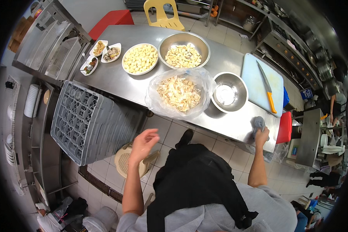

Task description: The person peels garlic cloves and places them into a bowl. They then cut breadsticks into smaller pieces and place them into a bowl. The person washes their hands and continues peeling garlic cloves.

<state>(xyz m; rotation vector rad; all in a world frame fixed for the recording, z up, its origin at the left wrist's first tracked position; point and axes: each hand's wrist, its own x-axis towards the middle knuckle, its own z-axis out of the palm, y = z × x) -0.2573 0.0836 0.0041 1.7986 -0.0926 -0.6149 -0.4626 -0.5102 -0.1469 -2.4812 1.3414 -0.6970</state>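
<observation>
My right hand [261, 137] grips a bunched grey cloth [259, 124] on the near right end of the steel table [232, 129]. My left hand [144, 146] hangs over the floor in front of the table, empty, its fingers loosely bent and apart. Nearest the table's front edge lies a clear plastic bag [153, 100] holding garlic skins [179, 94]. Beside it stands an empty-looking steel bowl [229, 92]. Farther back, a larger steel bowl [203, 47] holds garlic cloves with some skin on, and a white bowl [140, 59] is full of peeled cloves.
A knife with an orange handle [271, 103] lies on a white cutting board [250, 78] at the right. Three small white dishes of food [111, 53] sit at the far left. Stacked grey dish racks [84, 124] and a beige plastic stool [123, 162] stand left; other people [327, 178] are at right.
</observation>
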